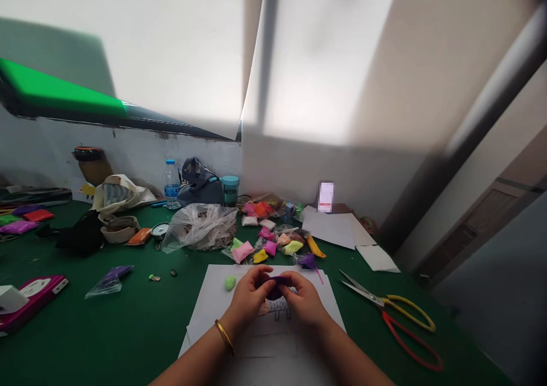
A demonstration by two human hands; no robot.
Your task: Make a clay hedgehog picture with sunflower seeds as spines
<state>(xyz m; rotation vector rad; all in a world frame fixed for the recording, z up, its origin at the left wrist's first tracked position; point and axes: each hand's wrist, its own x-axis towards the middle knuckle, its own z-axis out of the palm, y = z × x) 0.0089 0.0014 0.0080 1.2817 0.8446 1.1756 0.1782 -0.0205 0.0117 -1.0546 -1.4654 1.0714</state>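
Observation:
Between the fingertips of both hands is a flattened piece of dark purple modelling clay (277,288), held above white paper. My left hand (252,294) pinches its left edge, and a gold bangle circles that wrist. On the other edge my right hand (302,298) has its thumb and fingers closed. Beneath them lies a stack of white paper sheets (213,312) with a drawing (280,306), partly hidden by the hands. A light green lump of clay (230,283) rests on the paper left of my left hand.
Open scissors (384,303) with yellow and red handles lie at right. Behind the paper are several clay packets (269,246) and a plastic bag (200,226). A purple packet (110,279) and magenta box (38,300) lie left. A bottle (171,187) and propped phone (326,196) stand behind.

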